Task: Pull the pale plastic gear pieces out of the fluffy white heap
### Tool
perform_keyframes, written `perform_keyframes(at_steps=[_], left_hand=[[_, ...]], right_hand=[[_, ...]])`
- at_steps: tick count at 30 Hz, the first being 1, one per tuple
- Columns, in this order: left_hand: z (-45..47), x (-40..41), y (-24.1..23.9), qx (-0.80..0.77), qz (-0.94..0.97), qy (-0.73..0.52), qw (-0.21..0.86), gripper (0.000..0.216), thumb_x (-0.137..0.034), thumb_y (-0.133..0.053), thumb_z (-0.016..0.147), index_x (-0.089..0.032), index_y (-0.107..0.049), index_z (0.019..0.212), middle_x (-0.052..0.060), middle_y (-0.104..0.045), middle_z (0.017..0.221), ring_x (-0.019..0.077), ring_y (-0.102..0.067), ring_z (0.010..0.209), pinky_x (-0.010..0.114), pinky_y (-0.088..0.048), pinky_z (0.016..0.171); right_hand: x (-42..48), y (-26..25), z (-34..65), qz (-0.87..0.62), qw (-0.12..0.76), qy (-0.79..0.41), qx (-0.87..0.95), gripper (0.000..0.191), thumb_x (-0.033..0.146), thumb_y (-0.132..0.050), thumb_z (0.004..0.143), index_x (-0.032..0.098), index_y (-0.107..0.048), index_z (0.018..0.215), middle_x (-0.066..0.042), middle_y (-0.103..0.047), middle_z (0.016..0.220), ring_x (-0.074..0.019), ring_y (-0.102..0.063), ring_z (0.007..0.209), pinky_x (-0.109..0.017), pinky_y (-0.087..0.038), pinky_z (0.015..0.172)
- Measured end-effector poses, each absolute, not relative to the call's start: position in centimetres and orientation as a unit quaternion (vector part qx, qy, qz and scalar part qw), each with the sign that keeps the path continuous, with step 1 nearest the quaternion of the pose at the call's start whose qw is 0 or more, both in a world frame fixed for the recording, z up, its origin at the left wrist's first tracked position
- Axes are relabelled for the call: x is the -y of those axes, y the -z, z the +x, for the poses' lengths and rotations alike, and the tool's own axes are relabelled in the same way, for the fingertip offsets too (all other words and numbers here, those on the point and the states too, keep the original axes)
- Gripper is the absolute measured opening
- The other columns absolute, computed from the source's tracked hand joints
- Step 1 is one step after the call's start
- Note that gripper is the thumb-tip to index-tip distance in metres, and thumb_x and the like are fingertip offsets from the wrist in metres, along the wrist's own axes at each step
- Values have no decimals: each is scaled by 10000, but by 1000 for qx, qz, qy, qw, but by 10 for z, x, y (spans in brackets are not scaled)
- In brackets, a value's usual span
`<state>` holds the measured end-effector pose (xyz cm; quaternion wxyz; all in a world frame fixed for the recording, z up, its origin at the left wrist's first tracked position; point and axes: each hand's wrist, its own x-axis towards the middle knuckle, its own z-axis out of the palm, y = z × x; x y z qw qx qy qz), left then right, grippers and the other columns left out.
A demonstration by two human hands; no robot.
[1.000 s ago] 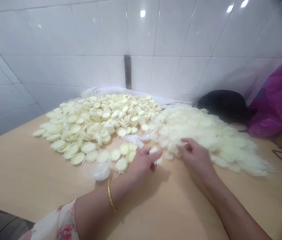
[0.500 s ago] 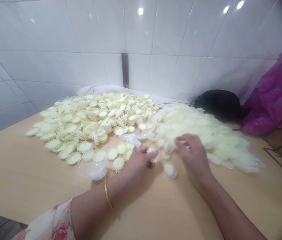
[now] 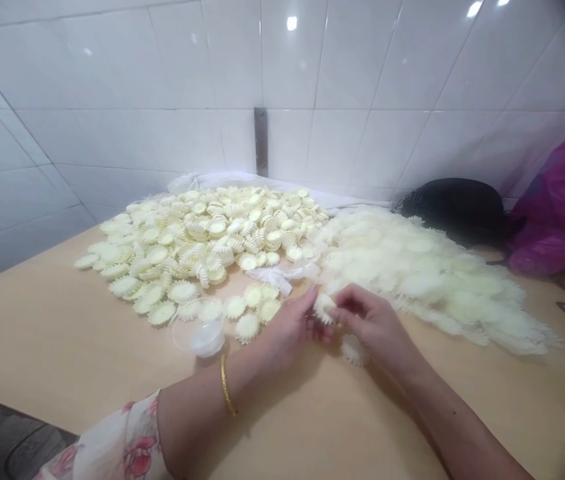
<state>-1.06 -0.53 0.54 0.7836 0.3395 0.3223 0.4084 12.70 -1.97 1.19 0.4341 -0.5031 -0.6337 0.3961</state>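
Both hands meet low over the pale wooden desk (image 3: 62,347): left hand (image 3: 292,328) and right hand (image 3: 378,328) pinch one small cream toothed plastic disc (image 3: 323,308) between their fingertips. Just under the right hand, a loose white fringed piece (image 3: 353,351) lies on the desk. Left of the left hand sits a clear plastic cup (image 3: 198,329), and beyond it a heap of cream toothed discs (image 3: 202,240). Beyond the right hand spreads a pile of pale fringed pieces (image 3: 422,273).

Glossy white tiled wall (image 3: 352,100), matt wooden table (image 3: 312,427), clear plastic cup (image 3: 198,327), shiny gold bangle (image 3: 227,395).
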Motion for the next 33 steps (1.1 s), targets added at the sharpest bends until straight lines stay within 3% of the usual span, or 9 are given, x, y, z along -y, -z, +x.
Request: perform_keyframes(at_steps=[6,18,21,28,31,33], left_hand=[[-12,6,-1,-317,356,-409,778,180,-271,-684,659,-120,-590,693,19,-523,577,113,-509,537,259,-385,553],[-10,6,-4,-332,303,-413,792,104,-92,-614,627,-142,-523,629,13,-534,531,129,-528,501,272,-392,548],[-11,3,-3,-328,302,-416,793,48,-107,-595,653,-131,-554,649,12,-539,537,122,-525,494,264,-388,545],[-15,2,-3,-300,334,-395,801,99,-148,-602,630,-98,-619,714,29,-567,615,103,-506,503,256,-384,547],[-14,2,-4,-327,337,-401,787,72,-131,-579,610,-105,-606,672,22,-544,594,95,-479,495,247,-363,515],[-13,3,-3,-346,341,-413,770,41,-108,-568,589,-123,-581,625,6,-515,556,93,-460,487,245,-352,502]], right_hand=[[17,-12,128,-529,430,-373,629,179,291,-494,785,173,-545,661,-8,-582,624,-162,-537,620,-275,-398,590],[16,-3,121,-567,445,-256,644,196,278,-413,813,201,-413,633,50,-406,538,-114,-397,528,-235,-303,510],[15,-2,122,-541,470,-307,626,207,305,-441,814,203,-425,635,44,-449,552,-123,-435,549,-238,-338,530],[15,-3,124,-415,479,-572,521,235,388,-491,818,203,-458,677,10,-583,527,-162,-563,515,-299,-441,561],[16,-5,124,-411,467,-586,520,229,377,-489,824,197,-476,683,8,-595,549,-159,-567,534,-294,-441,569],[17,-7,125,-447,453,-533,558,245,388,-500,817,191,-488,672,9,-586,573,-148,-554,557,-276,-430,569]])
